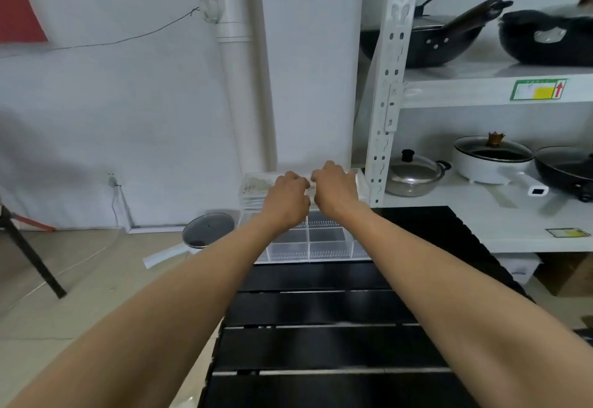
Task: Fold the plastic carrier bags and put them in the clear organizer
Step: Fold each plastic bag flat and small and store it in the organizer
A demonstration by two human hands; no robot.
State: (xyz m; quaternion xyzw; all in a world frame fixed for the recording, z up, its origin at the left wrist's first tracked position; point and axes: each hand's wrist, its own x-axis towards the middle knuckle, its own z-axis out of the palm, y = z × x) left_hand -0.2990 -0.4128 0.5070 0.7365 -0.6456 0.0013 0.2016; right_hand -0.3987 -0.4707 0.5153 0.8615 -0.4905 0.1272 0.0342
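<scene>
right, your left hand (287, 194) and right hand (335, 187) sit knuckles-up and almost touching, fingers curled in; whether they pinch anything i can't tell. under them lies a pale, flat stack of plastic carrier bags (256, 186), thin and see-through, on the raised lid of the clear organizer (324, 247), whose divided cells look empty at the far end of the black slatted table (321, 343). expect the film to be light, limp and slippery; i'd take it by an edge or corner.
</scene>
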